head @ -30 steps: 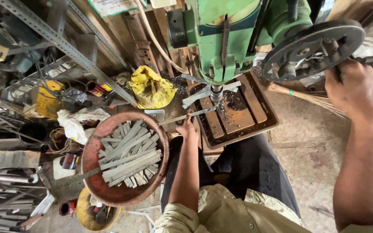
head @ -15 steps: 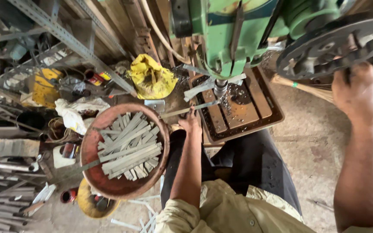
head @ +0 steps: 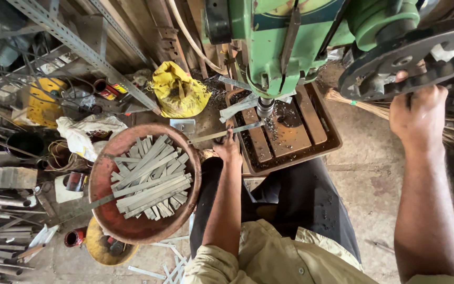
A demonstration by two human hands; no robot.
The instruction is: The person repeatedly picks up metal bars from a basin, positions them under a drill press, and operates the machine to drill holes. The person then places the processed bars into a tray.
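Both my hands are busy: my right hand [head: 418, 113] stays clenched on the black feed wheel [head: 411, 58], higher in view than a second ago, while my left hand [head: 228, 150] pinches the flat metal strip [head: 226, 133] on the drill table [head: 290, 137], its far end just beside the chuck [head: 265, 107].

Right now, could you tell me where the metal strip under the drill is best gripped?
Grip the metal strip at its free end, left of the drill chuck, coming from the near side; the left hand already holds it mid-length there. It lies flat and thin, so pinch its edges.
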